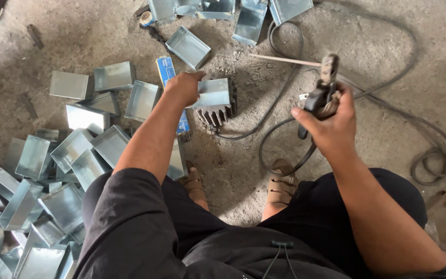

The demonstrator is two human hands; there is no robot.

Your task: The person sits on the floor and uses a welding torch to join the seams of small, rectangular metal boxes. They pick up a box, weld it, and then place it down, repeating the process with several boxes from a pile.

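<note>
My left hand grips the edge of a shiny metal box that rests on a dark finned metal block on the dirt floor. My right hand is closed around a black welding electrode holder. A thin welding rod sticks out of the holder to the left, its tip above and to the right of the box. A black cable runs from the holder across the floor. My sandalled feet are planted below the block.
Several open metal boxes lie heaped at the left, more at the top. A blue rectangular packet lies under my left forearm. Coiled black cables run along the right. A tape roll sits near the top.
</note>
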